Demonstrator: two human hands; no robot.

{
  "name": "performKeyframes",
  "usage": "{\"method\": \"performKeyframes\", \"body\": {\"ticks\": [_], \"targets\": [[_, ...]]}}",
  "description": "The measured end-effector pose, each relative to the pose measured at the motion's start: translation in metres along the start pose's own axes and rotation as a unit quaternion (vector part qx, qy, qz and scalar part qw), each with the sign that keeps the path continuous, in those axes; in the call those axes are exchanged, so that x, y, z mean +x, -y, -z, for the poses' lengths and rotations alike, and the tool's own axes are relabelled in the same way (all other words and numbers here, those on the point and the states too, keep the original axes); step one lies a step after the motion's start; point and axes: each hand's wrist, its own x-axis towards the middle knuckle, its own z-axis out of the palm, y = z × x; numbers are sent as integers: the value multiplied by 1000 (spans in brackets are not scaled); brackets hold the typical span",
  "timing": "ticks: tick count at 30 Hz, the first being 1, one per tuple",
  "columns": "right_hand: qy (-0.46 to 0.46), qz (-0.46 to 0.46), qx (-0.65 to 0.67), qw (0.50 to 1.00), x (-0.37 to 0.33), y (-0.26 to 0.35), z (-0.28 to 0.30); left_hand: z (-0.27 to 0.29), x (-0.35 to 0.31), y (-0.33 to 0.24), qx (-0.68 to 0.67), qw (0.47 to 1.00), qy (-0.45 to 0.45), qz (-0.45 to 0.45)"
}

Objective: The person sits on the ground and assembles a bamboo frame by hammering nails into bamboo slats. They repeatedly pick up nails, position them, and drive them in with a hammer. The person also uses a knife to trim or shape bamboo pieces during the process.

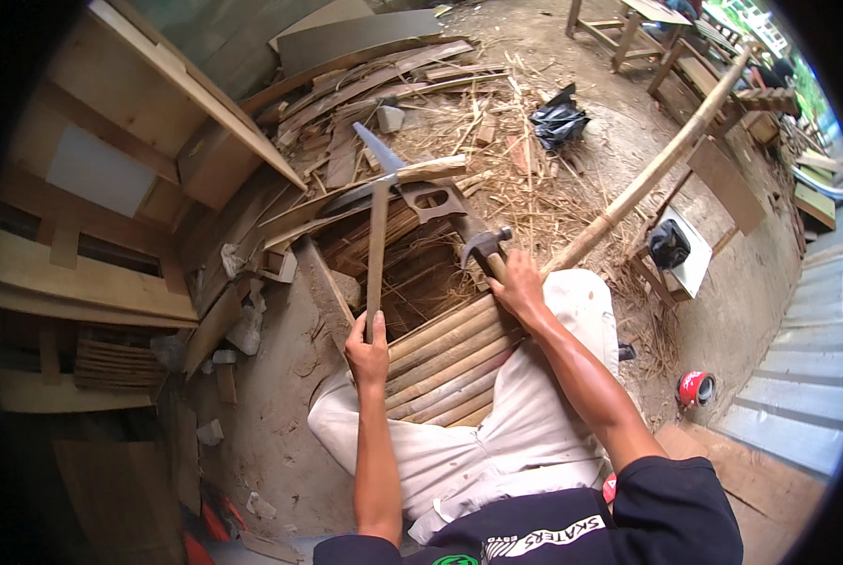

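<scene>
My left hand (367, 353) is closed round the lower end of a narrow wooden strip (377, 259), which points away from me. In my right hand (519, 285) is a claw hammer (485, 245), gripped close under its head. Between my knees stands a low wooden frame (325, 282). Several bamboo slats (448, 377) lie side by side across its near part; the far part is uncovered and shows straw-like scraps inside. A handsaw (431, 201) rests over the far edge beside a split bamboo piece (431, 169), its blade partly hidden.
A long bamboo pole (661, 165) slants away at the right. Wood scraps (346, 94) and shavings cover the floor ahead, with a black plastic bag (560, 118). Plywood furniture (129, 122) stands left. A red can (695, 388) and small white-topped table (690, 254) are right.
</scene>
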Motion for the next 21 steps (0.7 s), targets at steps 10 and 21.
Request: {"method": "performKeyframes", "body": {"ticks": [10, 21], "targets": [[-56, -67, 311, 946, 6, -25, 17, -9, 13, 40, 221, 941, 175, -189], [-65, -162, 283, 943, 8, -63, 12, -14, 13, 84, 129, 971, -1, -200]]}}
